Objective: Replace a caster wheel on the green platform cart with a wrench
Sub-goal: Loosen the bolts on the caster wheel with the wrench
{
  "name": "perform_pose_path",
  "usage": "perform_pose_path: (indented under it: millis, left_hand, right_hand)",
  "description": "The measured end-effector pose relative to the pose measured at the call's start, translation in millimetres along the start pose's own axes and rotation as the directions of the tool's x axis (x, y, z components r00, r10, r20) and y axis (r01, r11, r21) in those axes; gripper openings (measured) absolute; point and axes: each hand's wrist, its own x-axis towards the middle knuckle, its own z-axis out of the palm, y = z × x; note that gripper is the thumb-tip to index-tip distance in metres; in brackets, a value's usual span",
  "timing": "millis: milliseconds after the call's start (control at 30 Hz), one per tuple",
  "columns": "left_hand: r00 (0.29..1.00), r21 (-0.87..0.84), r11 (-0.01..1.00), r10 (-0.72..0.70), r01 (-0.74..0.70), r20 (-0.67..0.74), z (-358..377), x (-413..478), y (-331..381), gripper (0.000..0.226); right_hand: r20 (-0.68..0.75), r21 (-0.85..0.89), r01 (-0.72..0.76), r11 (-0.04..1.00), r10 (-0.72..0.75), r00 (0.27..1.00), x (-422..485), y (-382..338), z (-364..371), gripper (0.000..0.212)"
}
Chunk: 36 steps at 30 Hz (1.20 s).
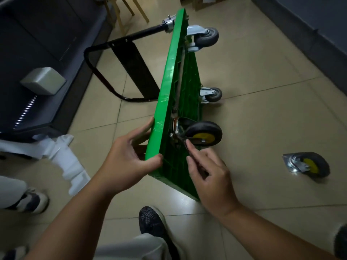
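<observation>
Head view: left hand [129, 160] clasps the tipped green cart [169, 72] by its edge, right hand [210, 177] pinches wrench [185, 147] at caster [203, 133].

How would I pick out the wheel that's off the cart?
Find the green cart tipped on its edge on the tiled floor. Right of it, alone on the tiles, lies the loose caster. Unlike the mounted wheels, it is attached to nothing.
</observation>
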Motion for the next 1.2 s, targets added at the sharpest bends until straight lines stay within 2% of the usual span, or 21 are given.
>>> perform_pose_path:
  millis: [67,133,233,300,400,700,900,967,1067,1133,1200]
  left_hand:
    - [1.0,-0.01,1.0,-0.016,0.016,-0.025,-5,5,-1,0.082]
    - [0.997,0.015,1.0,-0.007,0.008,-0.079,-6,12,-3,0.078]
    - [0.991,0.078,0.997,0.004,0.007,-0.137,-3,20,-3,0.069]
    - [0.988,0.134,0.991,0.02,0.001,-0.156,-1,24,0,0.067]
    - [0.983,0.176,0.984,0.021,0.011,-0.181,1,29,2,0.067]
    - [0.977,0.236,0.971,0.013,0.038,-0.212,4,30,1,0.067]
    - [0.984,0.221,0.975,0.018,0.022,-0.175,3,29,-1,0.069]
    - [0.986,0.214,0.977,0.017,0.019,-0.166,2,28,-2,0.07]
    - [0.988,0.196,0.98,0.009,0.023,-0.157,1,28,-2,0.068]
    - [0.988,0.182,0.983,0.007,0.021,-0.157,1,28,-2,0.067]
    - [0.987,0.181,0.983,0.01,0.02,-0.163,1,29,-2,0.067]
  right_hand:
    - [0.021,0.091,-0.078,0.993,0.076,0.997,-1,-3,3,0.039]
    - [0.082,0.207,-0.242,0.948,0.23,0.97,2,-16,4,0.039]
    - [0.2,0.373,-0.523,0.766,0.484,0.852,13,-41,8,0.038]
    - [0.214,0.439,-0.587,0.68,0.555,0.804,21,-54,9,0.037]
    - [0.225,0.458,-0.638,0.619,0.613,0.757,26,-64,7,0.039]
    - [0.29,0.351,-0.76,0.546,0.709,0.643,31,-83,3,0.036]
    - [0.405,0.432,-0.802,0.413,0.705,0.582,51,-92,3,0.02]
    - [0.43,0.435,-0.808,0.399,0.697,0.575,55,-93,1,0.021]
    - [0.439,0.453,-0.807,0.38,0.692,0.573,53,-94,-2,0.009]
    - [0.411,0.469,-0.792,0.39,0.698,0.587,49,-91,-1,0.019]
    - [0.381,0.478,-0.772,0.42,0.693,0.613,43,-89,1,0.015]
